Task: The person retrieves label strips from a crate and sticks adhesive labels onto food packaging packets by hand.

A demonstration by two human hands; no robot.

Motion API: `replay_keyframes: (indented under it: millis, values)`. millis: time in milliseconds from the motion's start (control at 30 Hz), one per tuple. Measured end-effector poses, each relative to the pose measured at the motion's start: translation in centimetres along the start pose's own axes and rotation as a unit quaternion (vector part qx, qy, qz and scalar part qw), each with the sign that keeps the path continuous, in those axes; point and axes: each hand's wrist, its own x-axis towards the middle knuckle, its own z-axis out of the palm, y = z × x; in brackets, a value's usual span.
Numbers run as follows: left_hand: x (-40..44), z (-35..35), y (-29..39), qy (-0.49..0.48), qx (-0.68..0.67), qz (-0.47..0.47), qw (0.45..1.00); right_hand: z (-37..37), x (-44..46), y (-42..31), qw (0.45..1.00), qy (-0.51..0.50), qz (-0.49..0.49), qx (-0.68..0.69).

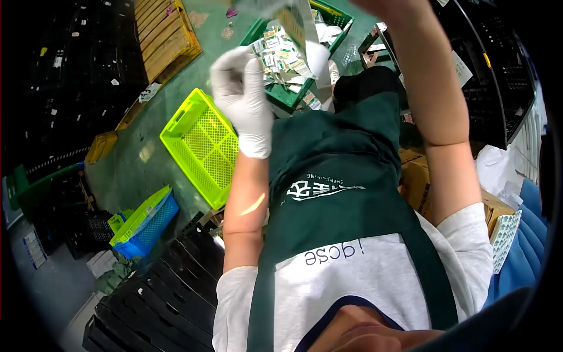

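Observation:
My left hand [243, 88], in a white glove, is raised at upper centre. Its fingers curl toward the thumb in a ring; whether anything is between them I cannot make out. My right hand [384, 7] is cut off by the top edge, with its fingers hidden. Between the hands hangs a blurred, pale plastic-like piece with a green-and-yellow printed part [295, 28]; what it is and which hand holds it I cannot tell. Below it, a green crate [284, 97] holds many small white packets [278, 50] with green and gold printing.
A yellow-green plastic basket [202, 149] sits on the floor [146, 170] by my left forearm. Farther left are stacked blue and green baskets [155, 220]. Black crates [164, 287] line the lower left, a wooden pallet [167, 41] the upper left. Cardboard boxes [416, 176] stand to my right.

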Motion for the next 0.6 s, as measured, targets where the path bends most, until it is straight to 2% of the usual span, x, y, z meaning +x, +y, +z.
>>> replay_keyframes:
  millis: [33,100,133,167,233,267,367,400,433,500,533,567,600]
  values:
    - [0.5,-0.6,0.3,0.014,-0.098,-0.003,0.995,0.4,-0.8,0.5,0.999,-0.016,0.038,0.020]
    - [1.0,-0.7,1.4,-0.066,-0.199,-0.042,0.977,1.1,-3.0,2.7,0.991,-0.027,0.122,0.045]
    - [0.4,-0.5,2.6,-0.079,-0.234,-0.127,0.961,1.4,-3.9,3.8,0.986,-0.030,0.157,0.053]
    - [-0.1,-0.6,2.8,-0.098,-0.209,-0.185,0.955,2.1,-4.3,3.3,0.980,-0.012,0.193,0.042]
    - [-1.1,-1.0,2.0,-0.096,-0.115,-0.258,0.954,1.9,-5.2,5.9,0.966,-0.007,0.233,0.112]
    - [-1.3,-1.1,1.9,-0.104,-0.069,-0.264,0.956,2.3,-5.0,5.5,0.965,0.014,0.256,0.051]
    - [-1.1,-3.3,1.6,-0.114,-0.090,-0.276,0.950,2.0,-6.1,10.1,0.960,0.060,0.259,-0.088]
    - [-0.7,-3.5,2.8,-0.087,-0.117,-0.249,0.958,2.2,-6.4,9.8,0.939,0.035,0.328,-0.094]
    - [-0.2,-4.2,4.1,-0.067,-0.086,-0.219,0.970,2.4,-6.6,10.7,0.923,-0.022,0.378,-0.073]
    - [0.2,-5.8,5.8,-0.038,-0.094,-0.165,0.981,3.7,-8.9,14.6,0.896,0.010,0.439,0.064]
    - [-0.2,-7.1,6.5,-0.036,-0.081,-0.166,0.982,4.1,-9.6,15.6,0.851,0.021,0.491,0.186]
    - [-0.7,-8.4,7.0,-0.033,-0.068,-0.166,0.983,4.5,-10.3,17.0,0.801,0.076,0.530,0.267]
    - [-1.5,-9.4,6.8,-0.038,-0.090,-0.151,0.984,4.8,-10.3,17.5,0.777,0.122,0.544,0.293]
